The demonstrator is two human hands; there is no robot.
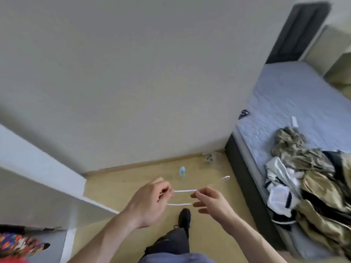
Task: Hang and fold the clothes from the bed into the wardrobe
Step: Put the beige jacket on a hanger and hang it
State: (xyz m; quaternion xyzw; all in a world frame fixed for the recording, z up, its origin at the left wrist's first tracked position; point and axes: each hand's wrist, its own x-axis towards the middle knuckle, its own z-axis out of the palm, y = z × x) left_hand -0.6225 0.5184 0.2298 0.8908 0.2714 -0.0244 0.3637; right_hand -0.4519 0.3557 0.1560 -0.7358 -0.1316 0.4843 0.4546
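White hanger (183, 197) held between two hands over a wooden floor.
Left hand (150, 203) and right hand (212, 204) each pinch one end of it, centre frame; crumpled clothes (311, 179) lie heaped on the blue bed (281, 95) at three o'clock, a dark shoe (184, 218) at six.

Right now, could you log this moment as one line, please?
hands: both pinch white hanger | clothes pile: on bed

Floor (117, 185) open fwd; bed (284, 103) blocks rt.
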